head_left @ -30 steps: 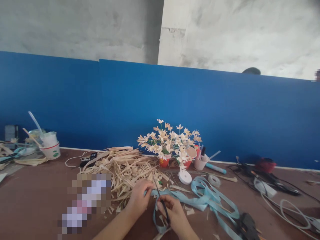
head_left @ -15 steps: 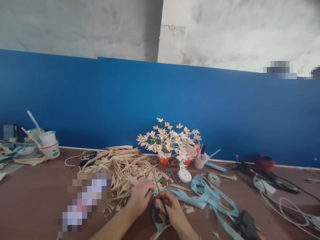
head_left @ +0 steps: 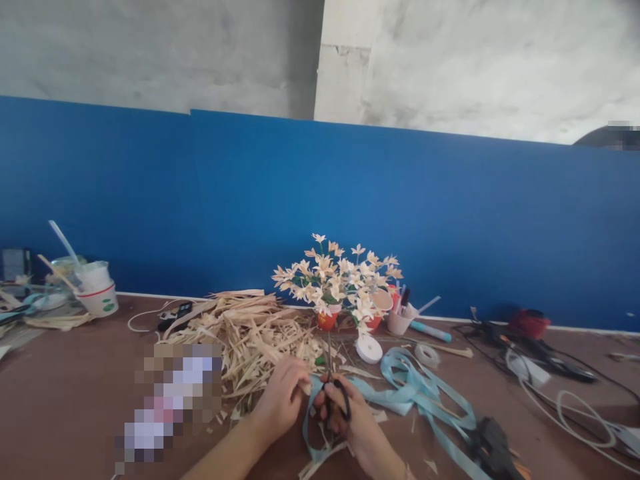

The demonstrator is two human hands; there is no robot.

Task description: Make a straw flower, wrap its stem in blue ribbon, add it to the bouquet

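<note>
My right hand [head_left: 344, 407] is closed around the black handles of a pair of scissors [head_left: 329, 357], whose blades point away from me and look closed. To its left, my left hand [head_left: 287, 397] is in a pinch; a small pale bit shows at its fingertips, too small to name. Light blue ribbon [head_left: 309, 417] hangs in a loop between the two hands, and more blue ribbon [head_left: 405, 393] lies tangled to the right. Just beyond my hands spreads a heap of dry, straw-coloured strips [head_left: 260, 333].
Pale artificial flowers [head_left: 345, 273] stand in small red pots against a blue partition [head_left: 300, 180]. A white ribbon roll [head_left: 369, 349] and a cup of pens [head_left: 399, 323] are close by. Cables [head_left: 565, 413] and a black glue gun-like tool [head_left: 493, 443] lie right; a paper cup [head_left: 100, 300] stands left.
My right hand has turned the scissors from slanting across the ribbon to pointing straight away from me. The left hand's fingertips have come apart from the blades. The dark shape above the partition has moved right.
</note>
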